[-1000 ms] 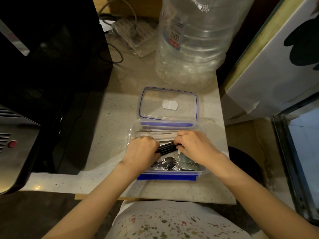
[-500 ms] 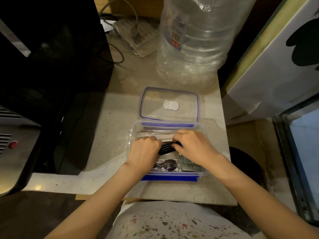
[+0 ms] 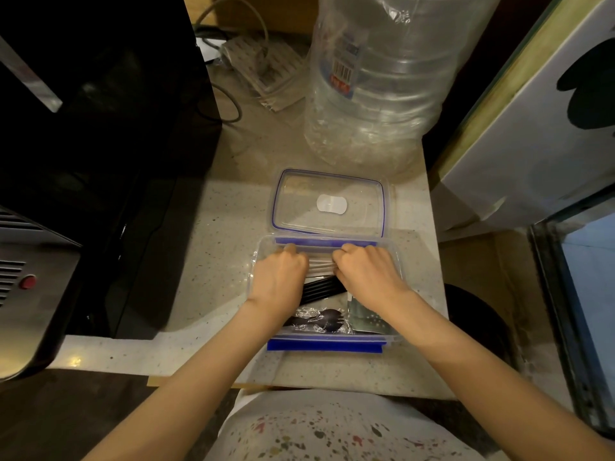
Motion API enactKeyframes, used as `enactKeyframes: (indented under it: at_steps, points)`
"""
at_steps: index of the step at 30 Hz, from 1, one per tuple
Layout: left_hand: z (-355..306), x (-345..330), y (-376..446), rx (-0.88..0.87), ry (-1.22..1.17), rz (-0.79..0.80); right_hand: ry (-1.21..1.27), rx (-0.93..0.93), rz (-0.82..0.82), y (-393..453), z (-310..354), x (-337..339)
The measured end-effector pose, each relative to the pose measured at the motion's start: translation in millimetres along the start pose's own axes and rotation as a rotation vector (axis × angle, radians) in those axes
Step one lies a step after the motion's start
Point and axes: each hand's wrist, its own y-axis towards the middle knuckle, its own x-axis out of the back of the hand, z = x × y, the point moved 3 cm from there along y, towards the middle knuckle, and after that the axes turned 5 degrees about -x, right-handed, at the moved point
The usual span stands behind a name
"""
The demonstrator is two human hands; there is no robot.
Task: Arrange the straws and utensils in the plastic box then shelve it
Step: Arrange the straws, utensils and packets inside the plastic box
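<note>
A clear plastic box (image 3: 392,335) with blue clips stands on the counter, its lid (image 3: 329,202) lying flat just behind it. Inside lie pale wrapped straws (image 3: 320,266) along the far wall, black straws (image 3: 321,289) in the middle and black wrapped sporks (image 3: 321,320) near the front wall. My left hand (image 3: 278,277) and my right hand (image 3: 366,274) are both in the box, fingers curled down on the ends of the pale straws. The fingertips are hidden beneath the knuckles.
A large clear water bottle (image 3: 376,78) stands behind the lid. A black appliance (image 3: 100,144) fills the left side, with a power strip and cables (image 3: 263,68) behind. A white cabinet (image 3: 532,134) rises on the right. The counter edge (image 3: 299,382) runs close to my body.
Both hands have moved from the black straws in the middle of the box to the pale wrapped straws at its far wall.
</note>
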Motion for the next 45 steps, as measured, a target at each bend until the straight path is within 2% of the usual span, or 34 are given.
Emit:
enactKeyframes:
  at_steps: [7, 11, 16, 20, 23, 27, 31, 36, 39, 43, 45]
  points:
    - [2, 9, 2, -0.004, 0.061, -0.010, -0.022, -0.062, -0.119, -2, -3, 2]
    - [7, 18, 4, 0.009, -0.008, -0.095, 0.033, -0.065, -0.172, -2, -4, 5]
    - [5, 13, 3, -0.015, -0.089, -0.111, 0.058, -0.025, -0.227, -4, -4, 2]
    - [4, 11, -1, -0.042, -0.017, -0.136, 0.110, 0.021, -0.211, -7, -7, -3]
    - [5, 5, -1, -0.066, -0.016, -0.180, 0.167, 0.029, -0.161, -8, -8, 0]
    - [2, 1, 0, -0.073, 0.000, -0.138, 0.168, -0.028, -0.053, -9, -16, 11]
    - [0, -3, 3, -0.058, -0.029, -0.115, 0.433, -0.218, -0.029, -17, -39, 44]
    - [-2, 1, 2, -0.053, -0.096, -0.127, 0.482, -0.264, 0.230, -32, -56, 57]
    - [-9, 8, -5, -0.104, -0.208, -0.163, 0.379, -0.212, 0.359, -41, -40, 46]
    - [-20, 7, -15, -0.211, -0.329, -0.021, 0.059, -0.098, 0.365, -40, -17, 29]
    - [-19, 3, -18, -0.228, -0.360, 0.023, -0.023, -0.066, 0.393, -38, -10, 29]
